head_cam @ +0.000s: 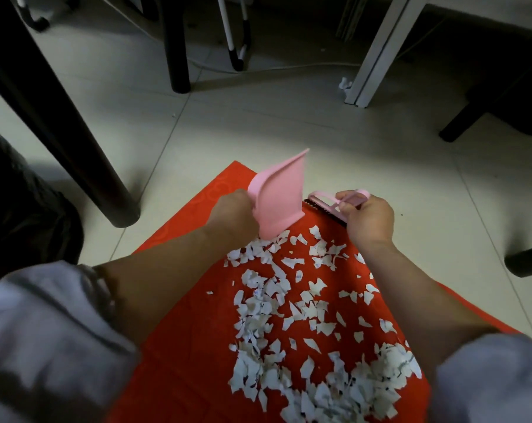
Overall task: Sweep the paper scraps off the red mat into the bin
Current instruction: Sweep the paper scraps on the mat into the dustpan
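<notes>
White scraps (292, 319) lie thick over the right half of the red mat (179, 355), from near its far edge to the near edge. Both forearms reach out over the mat. The left hand (232, 213) grips a pink dustpan (277, 203), tilted up on edge above the farthest scraps. The right hand (370, 219) curls around a pink brush (329, 201) at the mat's far edge.

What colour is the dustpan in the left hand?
Pale pink, seen in the head view: the dustpan is held by the left hand.
</notes>
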### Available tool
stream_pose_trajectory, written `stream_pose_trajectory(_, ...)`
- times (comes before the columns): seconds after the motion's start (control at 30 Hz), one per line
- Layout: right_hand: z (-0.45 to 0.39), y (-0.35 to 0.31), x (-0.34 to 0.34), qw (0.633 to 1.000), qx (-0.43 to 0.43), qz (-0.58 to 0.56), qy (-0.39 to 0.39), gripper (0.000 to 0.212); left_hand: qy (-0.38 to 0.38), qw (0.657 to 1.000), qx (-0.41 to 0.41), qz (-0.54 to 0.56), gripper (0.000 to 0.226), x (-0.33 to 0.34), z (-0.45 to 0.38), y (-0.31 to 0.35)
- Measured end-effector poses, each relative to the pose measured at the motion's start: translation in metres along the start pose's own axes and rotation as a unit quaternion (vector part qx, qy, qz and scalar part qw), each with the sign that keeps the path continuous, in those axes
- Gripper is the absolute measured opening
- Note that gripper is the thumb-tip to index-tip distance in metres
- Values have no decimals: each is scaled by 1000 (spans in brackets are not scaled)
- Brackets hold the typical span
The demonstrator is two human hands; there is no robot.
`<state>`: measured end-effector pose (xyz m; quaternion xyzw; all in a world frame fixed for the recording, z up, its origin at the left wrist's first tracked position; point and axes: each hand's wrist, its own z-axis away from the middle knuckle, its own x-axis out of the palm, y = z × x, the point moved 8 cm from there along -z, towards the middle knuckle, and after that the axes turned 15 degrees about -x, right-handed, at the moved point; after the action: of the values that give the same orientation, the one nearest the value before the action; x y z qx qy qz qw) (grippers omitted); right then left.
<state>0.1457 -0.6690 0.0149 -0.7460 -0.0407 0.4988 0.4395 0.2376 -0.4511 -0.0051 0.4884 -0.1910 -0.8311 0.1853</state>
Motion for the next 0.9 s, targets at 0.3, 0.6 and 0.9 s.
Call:
stream_pose_trajectory(0.3, 8, -15, 13, 991, -18, 75, -110, 22, -15, 994, -56, 88, 21, -20, 15, -47)
stream_pose_trajectory(0.6, 22, -37, 48, 993, -34, 28, -110, 20, -43, 948, -145, 279, 13, -24, 22, -96)
stream_pose_trajectory(0.9, 22, -51, 31, 991, -57, 23, -122, 17, -52, 942, -154, 293, 17, -26, 19, -110)
